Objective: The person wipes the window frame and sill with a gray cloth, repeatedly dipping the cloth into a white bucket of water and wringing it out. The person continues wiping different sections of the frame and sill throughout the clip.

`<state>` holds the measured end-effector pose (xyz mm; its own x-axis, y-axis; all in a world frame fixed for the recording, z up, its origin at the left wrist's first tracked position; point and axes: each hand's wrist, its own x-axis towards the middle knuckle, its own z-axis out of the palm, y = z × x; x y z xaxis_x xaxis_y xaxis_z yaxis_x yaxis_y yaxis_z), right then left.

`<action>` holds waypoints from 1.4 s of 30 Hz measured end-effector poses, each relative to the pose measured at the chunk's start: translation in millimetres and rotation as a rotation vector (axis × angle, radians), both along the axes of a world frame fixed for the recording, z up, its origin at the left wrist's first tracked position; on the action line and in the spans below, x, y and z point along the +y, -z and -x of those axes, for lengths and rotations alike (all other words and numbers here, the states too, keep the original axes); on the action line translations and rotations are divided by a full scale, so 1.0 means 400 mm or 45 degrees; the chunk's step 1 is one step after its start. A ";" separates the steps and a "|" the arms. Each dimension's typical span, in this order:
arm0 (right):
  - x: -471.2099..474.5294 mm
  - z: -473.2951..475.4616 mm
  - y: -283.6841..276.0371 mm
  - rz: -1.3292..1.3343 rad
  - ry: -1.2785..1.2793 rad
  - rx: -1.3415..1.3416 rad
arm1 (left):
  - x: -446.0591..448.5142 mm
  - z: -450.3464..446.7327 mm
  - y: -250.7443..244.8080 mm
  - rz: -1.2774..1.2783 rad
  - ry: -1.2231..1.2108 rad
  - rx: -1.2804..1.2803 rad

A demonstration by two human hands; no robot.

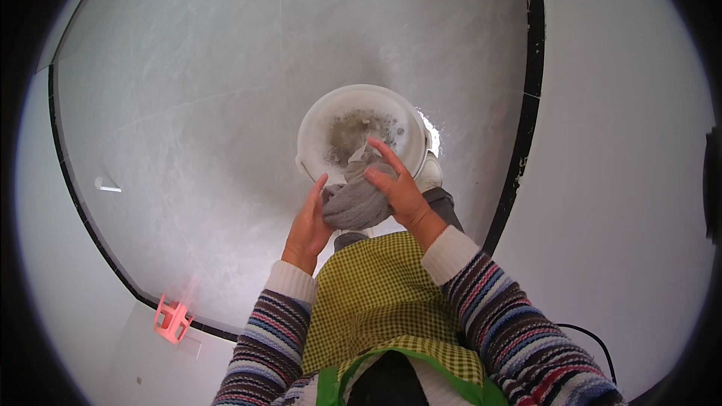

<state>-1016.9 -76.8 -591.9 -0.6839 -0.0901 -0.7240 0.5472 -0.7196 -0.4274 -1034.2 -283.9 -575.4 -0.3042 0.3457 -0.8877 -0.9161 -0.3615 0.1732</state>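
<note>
A twisted grey cloth [361, 198] is bunched up between my two hands, above the near rim of a white bucket [315, 124]. My left hand [309, 228] supports the cloth from its left side, thumb pointing up. On the other side, my right hand [403, 189] grips the cloth with thumb and fingers, the index finger reaching out over the bucket. One end of the cloth hangs toward the murky, foamy water [361, 129] inside. The bucket stands on the floor just in front of my feet.
Grey tiled floor [214, 141] spreads around the bucket, with a wet patch [430, 129] at its right. Black skirting [533, 39] runs along white walls. A pink plastic stool [172, 318] stands by the wall at lower left. A small white object [106, 185] lies on the left floor.
</note>
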 end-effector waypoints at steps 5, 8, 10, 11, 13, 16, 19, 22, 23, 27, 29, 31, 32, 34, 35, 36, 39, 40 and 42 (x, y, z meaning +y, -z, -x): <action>-0.045 -0.007 -0.073 -0.452 -0.298 0.386 | 0.035 0.020 -0.004 0.034 -0.086 -0.237; -0.055 -0.019 -0.097 -0.615 -0.429 0.618 | 0.063 0.033 -0.001 0.251 -0.109 -0.248; -0.053 -0.024 -0.094 -0.708 -0.381 0.649 | 0.076 0.032 0.000 0.298 -0.063 -0.179; -0.050 -0.025 -0.088 -0.732 -0.337 0.529 | 0.081 0.030 -0.001 0.306 -0.096 -0.178; -0.043 -0.020 -0.064 -0.761 -0.271 0.300 | 0.087 0.024 -0.006 0.297 -0.192 -0.159; -0.034 -0.011 -0.030 -0.456 -0.210 -0.039 | 0.097 0.021 -0.023 0.332 -0.137 0.164; -0.031 0.000 -0.009 -0.258 -0.169 -0.212 | 0.105 0.038 -0.056 0.339 0.010 0.284; -0.030 0.009 -0.007 0.010 -0.063 -0.261 | 0.119 0.065 -0.098 0.509 0.325 0.518; -0.029 0.012 -0.009 0.004 -0.121 -0.268 | 0.122 0.074 -0.113 0.524 0.440 0.599; -0.016 0.019 -0.021 0.076 -0.306 -0.283 | 0.131 0.097 -0.164 0.510 0.752 0.875; -0.013 0.021 -0.035 0.124 -0.335 -0.266 | 0.134 0.097 -0.183 0.485 0.789 0.974; -0.007 0.023 -0.059 0.245 -0.320 -0.196 | 0.137 0.090 -0.206 0.484 0.791 1.059; -0.005 0.021 -0.077 0.196 -0.304 -0.212 | 0.134 0.087 -0.221 0.421 0.767 1.011; -0.002 0.010 -0.127 0.142 -0.272 -0.204 | 0.126 0.076 -0.262 0.426 0.727 0.846; 0.002 0.007 -0.155 0.021 -0.323 -0.079 | 0.118 0.074 -0.287 0.431 0.665 0.745; 0.010 0.003 -0.181 -0.074 -0.348 0.087 | 0.119 0.067 -0.306 0.423 0.648 0.820; 0.030 -0.015 -0.272 0.306 -0.176 -0.149 | 0.117 0.054 -0.375 0.347 0.530 0.943; 0.031 -0.015 -0.306 0.321 -0.215 -0.073 | 0.106 0.062 -0.400 0.302 0.508 0.964; 0.041 -0.021 -0.371 0.338 -0.260 -0.048 | 0.083 0.062 -0.458 0.218 0.526 1.021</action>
<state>-1008.6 -60.4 -443.3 -0.6055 -0.4112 -0.6813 0.7036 -0.6767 -0.2169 -1059.1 -250.5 -392.0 -0.7327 0.4473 -0.5130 -0.5488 0.0574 0.8340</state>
